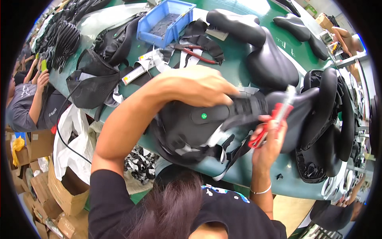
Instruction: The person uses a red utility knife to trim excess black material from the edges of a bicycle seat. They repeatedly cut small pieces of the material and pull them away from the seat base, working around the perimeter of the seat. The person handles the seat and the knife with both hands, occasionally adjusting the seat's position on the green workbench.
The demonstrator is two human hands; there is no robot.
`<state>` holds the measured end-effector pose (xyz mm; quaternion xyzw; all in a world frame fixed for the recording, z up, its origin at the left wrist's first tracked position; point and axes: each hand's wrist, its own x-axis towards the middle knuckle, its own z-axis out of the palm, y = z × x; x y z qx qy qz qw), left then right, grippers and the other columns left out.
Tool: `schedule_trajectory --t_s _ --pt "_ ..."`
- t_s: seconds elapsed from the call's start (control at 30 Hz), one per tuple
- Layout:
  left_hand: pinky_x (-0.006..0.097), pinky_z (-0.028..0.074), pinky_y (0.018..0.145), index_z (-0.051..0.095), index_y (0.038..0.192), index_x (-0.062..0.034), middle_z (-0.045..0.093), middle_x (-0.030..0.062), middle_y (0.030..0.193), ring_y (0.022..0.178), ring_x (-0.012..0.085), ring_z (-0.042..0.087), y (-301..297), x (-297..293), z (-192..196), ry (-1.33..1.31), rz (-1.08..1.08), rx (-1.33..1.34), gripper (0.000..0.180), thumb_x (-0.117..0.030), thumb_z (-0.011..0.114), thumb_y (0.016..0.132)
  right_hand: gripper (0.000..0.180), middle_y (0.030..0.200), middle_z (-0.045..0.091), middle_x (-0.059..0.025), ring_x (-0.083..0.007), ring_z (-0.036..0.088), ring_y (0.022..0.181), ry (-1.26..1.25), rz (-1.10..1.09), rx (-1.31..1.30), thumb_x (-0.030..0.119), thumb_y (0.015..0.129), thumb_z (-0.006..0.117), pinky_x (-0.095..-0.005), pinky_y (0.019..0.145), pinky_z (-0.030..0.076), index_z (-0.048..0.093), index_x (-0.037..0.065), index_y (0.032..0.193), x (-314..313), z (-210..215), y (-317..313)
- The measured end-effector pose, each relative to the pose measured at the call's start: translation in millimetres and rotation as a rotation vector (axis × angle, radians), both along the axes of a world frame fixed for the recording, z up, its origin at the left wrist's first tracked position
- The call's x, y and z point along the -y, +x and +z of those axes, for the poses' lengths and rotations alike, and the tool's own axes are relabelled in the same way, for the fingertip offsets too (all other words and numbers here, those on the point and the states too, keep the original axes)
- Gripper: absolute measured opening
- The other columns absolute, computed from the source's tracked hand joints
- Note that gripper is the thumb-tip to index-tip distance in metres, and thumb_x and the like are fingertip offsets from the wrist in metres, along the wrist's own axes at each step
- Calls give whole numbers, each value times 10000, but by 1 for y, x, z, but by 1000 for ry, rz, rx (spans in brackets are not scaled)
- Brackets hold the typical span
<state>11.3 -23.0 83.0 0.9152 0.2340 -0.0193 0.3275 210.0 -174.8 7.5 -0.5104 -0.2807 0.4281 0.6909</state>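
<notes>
Because black moulded shell [179, 125] lies near front of green table [235, 67], both hands reach it easily. Left hand [199, 85] bent over it, perhaps steadying; whether fingertips grip, can't tell. Right hand [272, 137], fingers clamped round red-handled tool [277, 113], seemingly held clear. Blue bin [151, 38] beyond, cardboard boxes [65, 193] left.

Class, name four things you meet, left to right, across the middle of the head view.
Black mesh-sided bag → green round sticker → red-handled tool in the right hand → curved black moulded piece.
</notes>
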Motion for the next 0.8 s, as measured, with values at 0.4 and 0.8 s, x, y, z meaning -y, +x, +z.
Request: schedule_trajectory --t_s 0.4,0.8 --pt "372 374 798 653 844 -105 570 32 833 856 200 564 -47 67 -40 48 -64 186 261 -318 741 722 422 953 612 -85 -103 581 697 -295 333 356 60 882 600 -231 612 506 441 -2 1268 51 -10 10" --pt "339 456 612 680 741 -15 617 84 756 672 202 604 -25 13 -56 -395 -79 131 140 -137 702 674 512 662 479 -37 -179 496 514 367 732 1498 64 700 720 -305 479 413 658 186 1194 1 27 -4"
